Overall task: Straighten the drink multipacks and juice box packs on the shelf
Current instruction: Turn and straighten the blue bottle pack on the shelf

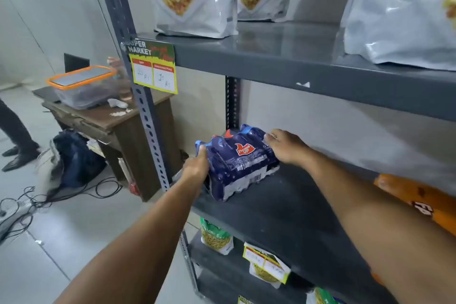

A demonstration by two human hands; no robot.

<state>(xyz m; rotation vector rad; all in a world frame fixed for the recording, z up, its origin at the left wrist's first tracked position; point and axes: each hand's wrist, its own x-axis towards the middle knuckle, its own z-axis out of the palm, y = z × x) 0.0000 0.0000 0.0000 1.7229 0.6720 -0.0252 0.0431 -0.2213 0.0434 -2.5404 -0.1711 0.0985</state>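
Glossy plastic-wrapped multipack (pixel 240 163), matt metal shelf (pixel 283 210)

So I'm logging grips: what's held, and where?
The blue multipack: left hand on its left end, right hand on its top right.

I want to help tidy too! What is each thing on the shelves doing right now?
Blue shrink-wrapped drink multipack: on middle shelf, skewed, held on both sides.
Left hand: grip on pack's left end.
Right hand: resting on pack's top right.
Silver snack pouches: upright, top shelf.
Orange-lidded clear plastic box: closed, on table.
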